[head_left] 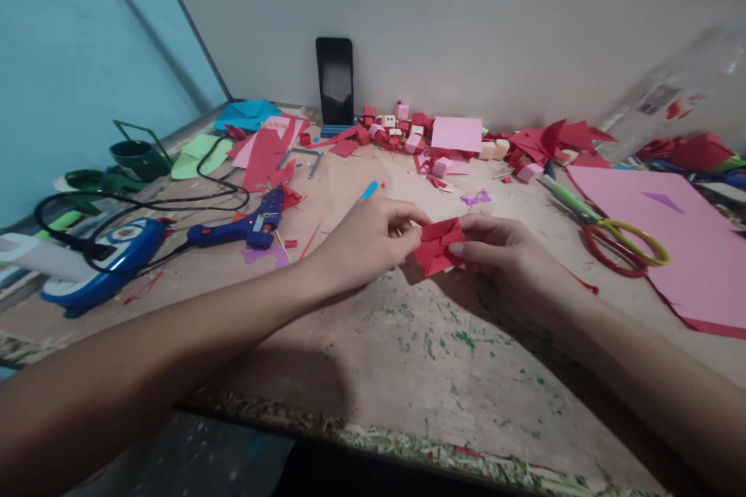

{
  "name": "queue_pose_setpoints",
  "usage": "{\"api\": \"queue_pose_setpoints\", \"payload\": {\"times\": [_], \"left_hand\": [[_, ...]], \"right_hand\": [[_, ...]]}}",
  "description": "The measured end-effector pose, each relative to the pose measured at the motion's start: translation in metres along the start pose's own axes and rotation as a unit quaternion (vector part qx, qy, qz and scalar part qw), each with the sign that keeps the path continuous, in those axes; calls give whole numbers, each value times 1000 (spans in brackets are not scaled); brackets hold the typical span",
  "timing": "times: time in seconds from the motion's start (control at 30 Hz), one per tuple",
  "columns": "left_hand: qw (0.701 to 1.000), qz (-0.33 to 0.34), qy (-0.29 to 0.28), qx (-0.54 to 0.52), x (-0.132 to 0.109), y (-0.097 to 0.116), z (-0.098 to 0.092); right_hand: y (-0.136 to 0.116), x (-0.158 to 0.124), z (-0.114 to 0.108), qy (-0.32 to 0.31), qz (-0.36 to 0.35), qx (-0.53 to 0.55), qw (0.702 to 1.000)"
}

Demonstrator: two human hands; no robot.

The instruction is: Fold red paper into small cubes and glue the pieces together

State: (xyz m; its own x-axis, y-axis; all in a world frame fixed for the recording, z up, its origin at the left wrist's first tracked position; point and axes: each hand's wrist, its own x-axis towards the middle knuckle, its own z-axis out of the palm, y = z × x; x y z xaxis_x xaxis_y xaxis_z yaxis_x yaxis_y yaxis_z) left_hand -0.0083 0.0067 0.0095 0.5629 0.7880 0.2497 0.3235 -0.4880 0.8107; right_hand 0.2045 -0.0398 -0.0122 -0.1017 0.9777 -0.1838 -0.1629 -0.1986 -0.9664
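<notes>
A small piece of folded red paper (438, 247) is held just above the table between my two hands, with crease lines and flaps showing on its face. My left hand (373, 237) pinches its left edge between thumb and fingers. On the other side, my right hand (501, 248) grips it with the thumb across the front and the fingers behind. Beyond my left hand, the blue tip of a stick-like thing (369, 189) shows; its other end is hidden.
A blue glue gun (238, 229), its cord and a blue power strip (105, 264) lie left. Scissors (618, 241) rest beside pink paper (699, 241) on the right. At the back stand a phone (336, 81) and several small paper cubes (396, 132). A plastic bottle (670, 93) leans at right.
</notes>
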Motion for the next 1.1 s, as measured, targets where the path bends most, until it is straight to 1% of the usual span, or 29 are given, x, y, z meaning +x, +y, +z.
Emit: {"api": "queue_pose_setpoints", "payload": {"times": [0.1,0.2,0.3,0.4,0.53,0.6,0.67,0.77,0.83,0.9,1.0,1.07,1.1], "left_hand": [[992,-73,-13,-102,1,0,3],[974,-128,6,-185,2,-2,7],[952,-155,24,-262,3,-2,10],[941,-161,32,-295,3,0,10],[938,-169,30,-301,3,1,9],[938,-175,16,-299,3,0,10],[943,-165,5,-288,2,-2,11],[963,-107,3,-247,-1,-2,12],[977,-59,15,-206,-2,-1,12],[985,-34,26,-168,-2,1,12],[990,-49,6,-135,-2,2,10],[991,-58,0,-121,-1,2,8],[991,-60,6,-120,-1,2,8]], "right_hand": [[2,2,-3,3,-25,-18,1000],[0,2,-1,12,-32,-14,999],[-5,0,2,26,-26,14,999],[-8,0,4,35,-32,36,998],[-8,0,5,52,-49,36,997],[-7,0,4,59,-46,36,997],[-6,0,4,65,-47,19,997],[-6,0,4,70,-71,-57,993],[-7,-2,5,62,-96,-128,985],[-8,-3,7,45,-111,-191,974],[-9,-6,9,22,-116,-242,963],[-8,-6,9,22,-117,-244,963],[-8,-6,8,25,-117,-237,964]]}}
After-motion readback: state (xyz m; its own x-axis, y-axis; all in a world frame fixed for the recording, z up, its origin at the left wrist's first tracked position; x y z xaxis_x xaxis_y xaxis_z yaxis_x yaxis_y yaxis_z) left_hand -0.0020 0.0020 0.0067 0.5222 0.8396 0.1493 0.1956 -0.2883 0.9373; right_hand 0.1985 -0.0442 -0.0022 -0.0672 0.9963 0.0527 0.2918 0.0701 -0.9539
